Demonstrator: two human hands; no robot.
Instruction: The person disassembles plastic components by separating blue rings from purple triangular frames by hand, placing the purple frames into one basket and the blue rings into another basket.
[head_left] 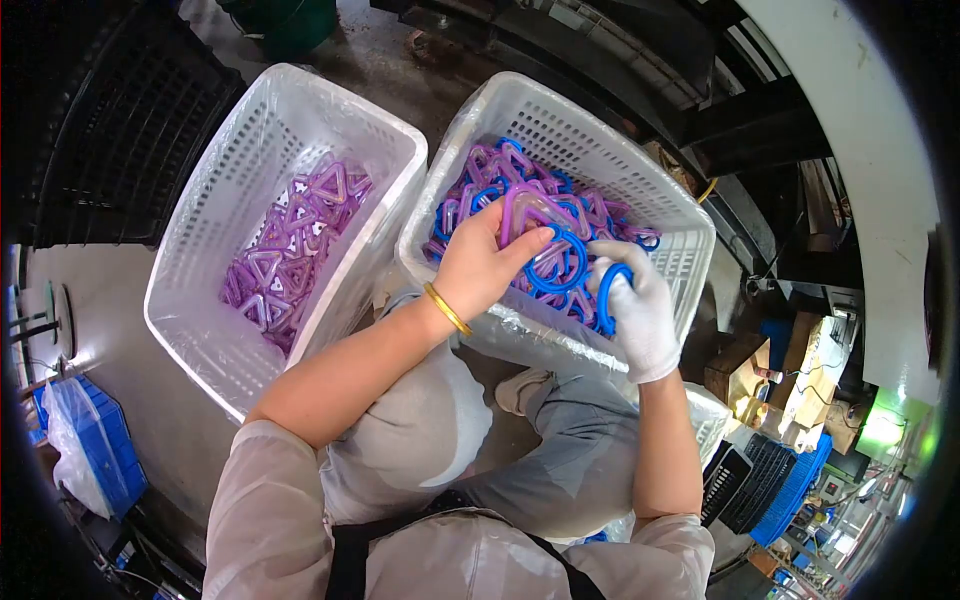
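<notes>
My bare left hand (485, 258), with a gold bangle at the wrist, grips a purple triangular piece (535, 212) and a blue ring (556, 262) over the right basket. Close beside it, my right hand (638, 312) wears a white glove and has its fingers curled round another blue ring (606, 298). Beneath both hands the lined white basket (690, 225) holds many purple pieces and blue rings. The left white basket (200, 255) holds purple triangular pieces (265, 262) in a loose pile. Parts of the held pieces are hidden by my fingers.
Black crates (100, 130) stand at the upper left and a green bucket (290, 25) at the top. A blue crate with plastic film (105, 440) is at the lower left. Cardboard boxes (800, 380) and stacked crates (770, 490) are at the right.
</notes>
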